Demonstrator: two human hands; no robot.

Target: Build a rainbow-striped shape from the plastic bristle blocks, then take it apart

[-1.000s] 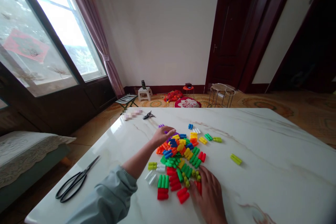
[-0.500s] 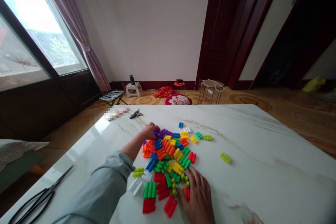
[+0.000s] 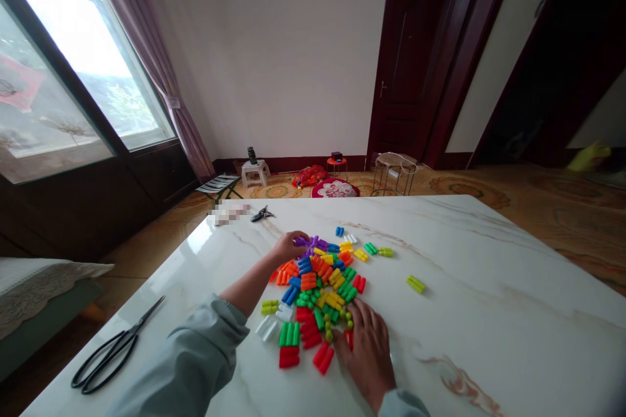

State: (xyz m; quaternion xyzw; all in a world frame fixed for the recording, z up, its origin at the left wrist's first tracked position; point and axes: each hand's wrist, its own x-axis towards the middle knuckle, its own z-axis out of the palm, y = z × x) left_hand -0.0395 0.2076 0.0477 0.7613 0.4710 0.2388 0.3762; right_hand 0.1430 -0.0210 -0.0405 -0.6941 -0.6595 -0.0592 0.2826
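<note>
Many small plastic blocks in several colours lie in a loose heap (image 3: 308,298) on a white marbled table (image 3: 469,241). At the heap's far left edge, my left hand (image 3: 292,246) has its fingers on the purple blocks (image 3: 313,245); its fingertips are partly hidden. My right hand (image 3: 366,345) rests at the near right edge, palm down, thumb and fingers apart around olive-green beaded blocks (image 3: 328,328). A red piece (image 3: 349,339) shows between that thumb and the fingers. A light green block (image 3: 415,284) lies apart on the right.
Black-handled scissors (image 3: 117,348) lie at the table's left edge. Small pruning shears (image 3: 263,214) and a blurred item (image 3: 229,214) are near the far left corner. Beyond the table stand a white stool (image 3: 255,172), a round stool (image 3: 395,161) and a folding stool (image 3: 218,184).
The view has shifted, so the table items appear moved slightly right. My left hand remains at the purple blocks, and my right hand stays by the olive-green ones. More of the right sleeve shows.
</note>
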